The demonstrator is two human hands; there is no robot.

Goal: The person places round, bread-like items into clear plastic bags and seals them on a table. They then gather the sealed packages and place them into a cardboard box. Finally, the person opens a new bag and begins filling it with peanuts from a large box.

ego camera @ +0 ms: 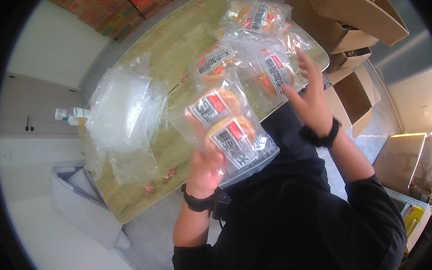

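Note:
My left hand grips a clear plastic bag from its near left side, lifted above the table's front edge. Inside the bag are two round, individually wrapped bread buns, each bearing a printed label. Fingers spread, my right hand is raised at the right with nothing in it. Close by that hand, a wrapped bun lies on the table. Another wrapped bun rests beyond the held bag, and more wrapped buns are heaped at the far right corner.
A pile of flat clear plastic bags covers the table's left part, beside white-capped bottles. Wood-patterned table before me. Cardboard boxes stand stacked at right, an open carton below. A grey fabric bin is at left.

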